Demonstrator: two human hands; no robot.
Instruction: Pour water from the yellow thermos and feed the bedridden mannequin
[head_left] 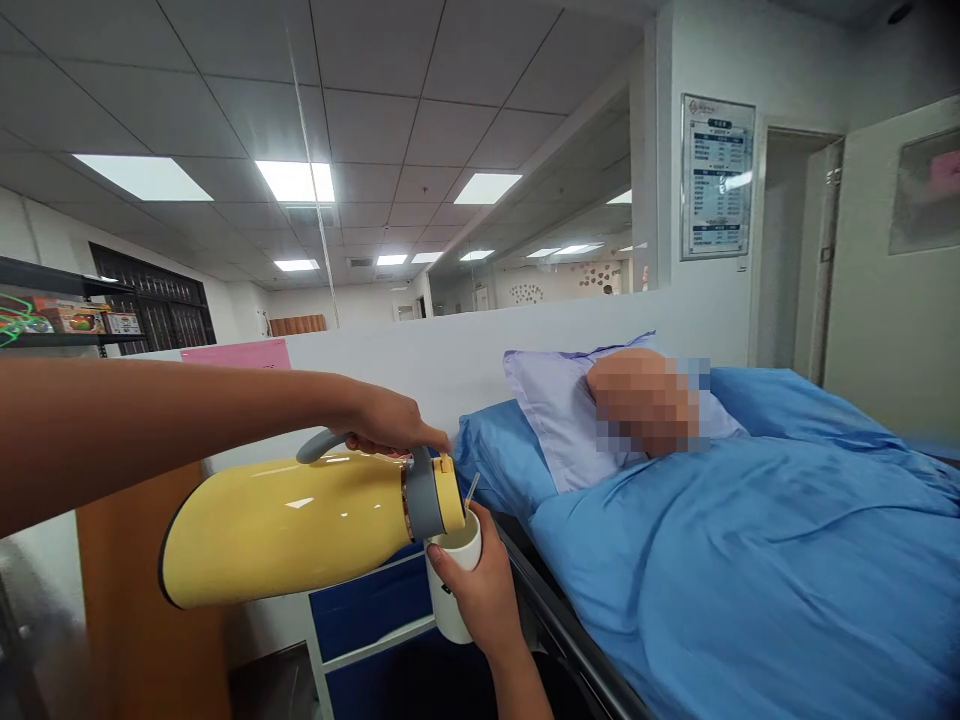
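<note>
My left hand (390, 422) is closed round the grey handle of a yellow thermos jug (292, 530), which is tipped on its side with its grey spout over a white cup (452, 580). My right hand (484, 590) is wrapped round that cup from the right, holding it upright just under the spout. A thin straw or stick stands in the cup. Liquid shows inside the cup near the rim.
To the right a person lies in a bed under a blue cover (750, 560), head on a lilac pillow (555, 410). A dark bed rail (562, 630) runs beside the cup. A blue-and-white bedside cabinet (367, 620) stands below the jug. A white partition (450, 350) is behind.
</note>
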